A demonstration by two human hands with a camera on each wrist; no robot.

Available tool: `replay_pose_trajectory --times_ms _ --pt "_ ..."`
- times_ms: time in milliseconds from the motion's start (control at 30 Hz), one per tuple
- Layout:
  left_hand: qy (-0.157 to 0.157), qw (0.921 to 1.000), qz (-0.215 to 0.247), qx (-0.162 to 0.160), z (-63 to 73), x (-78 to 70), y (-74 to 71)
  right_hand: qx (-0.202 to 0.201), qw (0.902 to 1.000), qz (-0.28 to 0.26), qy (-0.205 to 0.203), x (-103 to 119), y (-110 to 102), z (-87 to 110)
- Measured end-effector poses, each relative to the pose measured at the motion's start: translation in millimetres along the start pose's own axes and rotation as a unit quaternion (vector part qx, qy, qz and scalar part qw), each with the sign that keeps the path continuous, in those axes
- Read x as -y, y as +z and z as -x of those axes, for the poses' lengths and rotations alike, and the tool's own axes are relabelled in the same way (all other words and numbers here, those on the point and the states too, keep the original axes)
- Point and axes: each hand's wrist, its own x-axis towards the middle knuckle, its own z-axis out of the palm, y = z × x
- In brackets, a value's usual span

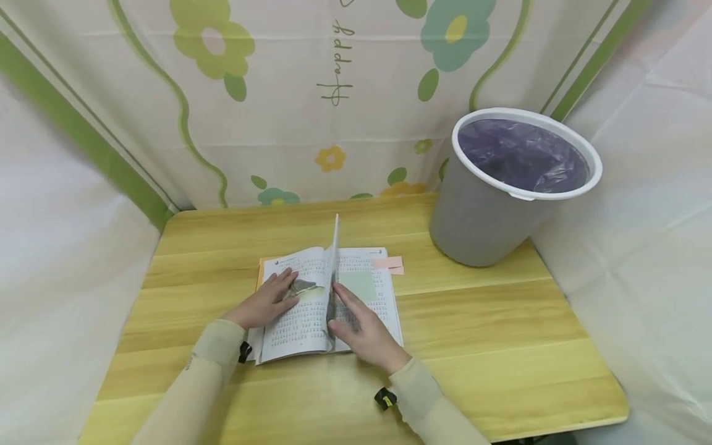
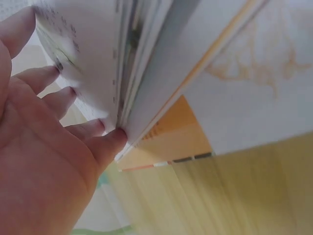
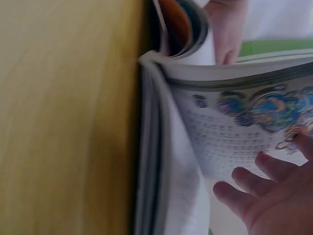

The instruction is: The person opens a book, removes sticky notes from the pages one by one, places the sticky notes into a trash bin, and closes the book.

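Note:
An open book (image 1: 295,330) with printed text and pictures lies on the wooden table. My left hand (image 1: 267,301) rests on its left page, fingers spread; in the left wrist view the fingertips press near the page's outer edge. One raised page (image 1: 335,238) stands almost upright at the spine. Against its right side lies my right hand (image 1: 367,330), with fingers extended. Colourful pictures (image 3: 274,107) and text show on that page in the right wrist view, where the fingertips are right at its surface. Pink paper tabs (image 1: 388,263) stick out from the right page's edge.
A grey waste bin (image 1: 473,216) with a white rim and dark purple liner stands at the table's back right. Behind the table (image 1: 500,358) hangs a flower-patterned cloth (image 1: 289,123). White sheeting (image 1: 61,216) closes off both sides.

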Motion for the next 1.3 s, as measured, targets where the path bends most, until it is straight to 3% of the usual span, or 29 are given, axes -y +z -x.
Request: replay_pose_trajectory --times_ms 233,500,733,933,1133,1300 --pt "0.011 0.9998 0.002 -0.014 2.4 8.2 -4.9 0.045 0.9933 0.104 0.025 -11 14 -2.3" --pt "0.018 0.9994 0.028 -0.01 5.2 21.3 -11.4 0.062 0.986 0.153 0.021 -8 26 -7.0" --pt "0.006 0.9975 0.069 -0.01 9.5 29.4 -15.8 0.07 0.9781 0.193 0.037 -7 34 -8.2" --pt "0.011 0.9977 0.06 -0.031 14.2 35.1 -22.1 0.077 0.969 0.231 0.04 -4 42 -9.8" --pt "-0.028 0.9965 0.05 -0.06 22.4 39.7 -47.9 0.097 0.947 0.304 0.036 -3 53 -11.3" --pt "-0.044 0.9928 0.05 -0.1 26.0 25.5 -73.3 0.111 0.9317 0.345 0.022 -3 56 -11.4"
